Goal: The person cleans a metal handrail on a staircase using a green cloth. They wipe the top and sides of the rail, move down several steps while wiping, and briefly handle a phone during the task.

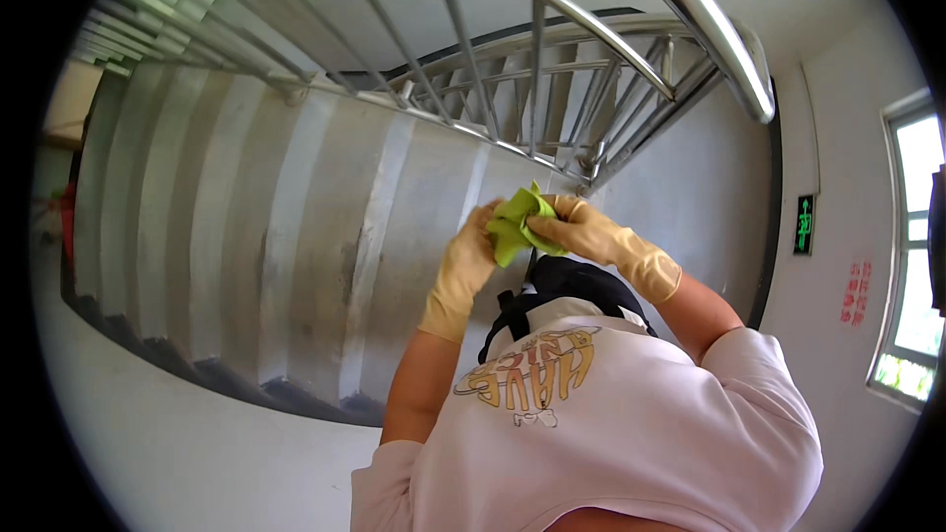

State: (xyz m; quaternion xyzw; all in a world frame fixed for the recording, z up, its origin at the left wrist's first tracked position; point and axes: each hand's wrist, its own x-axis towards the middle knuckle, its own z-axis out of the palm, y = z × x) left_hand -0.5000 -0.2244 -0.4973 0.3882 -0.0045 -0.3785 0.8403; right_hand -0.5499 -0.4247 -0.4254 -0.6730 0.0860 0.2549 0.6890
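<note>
A crumpled lime-green cloth [521, 225] is held up between both hands, in front of my waist. My left hand [473, 245], in a pale yellow rubber glove, grips its left side; the fingertips are partly hidden behind the folds. On the other side my right hand [584, 227], gloved the same way, pinches the cloth with the thumb over its front. The cloth touches neither the railing nor the steps. Just beyond the hands is the foot of the stainless steel stair railing [538, 81].
Concrete stairs [310, 192] run off to the left. A polished steel handrail [687, 0] curves overhead at upper right, above a grey landing [687, 177]. On the right wall are a green lit exit sign [804, 225], red lettering [857, 292] and a window [916, 251].
</note>
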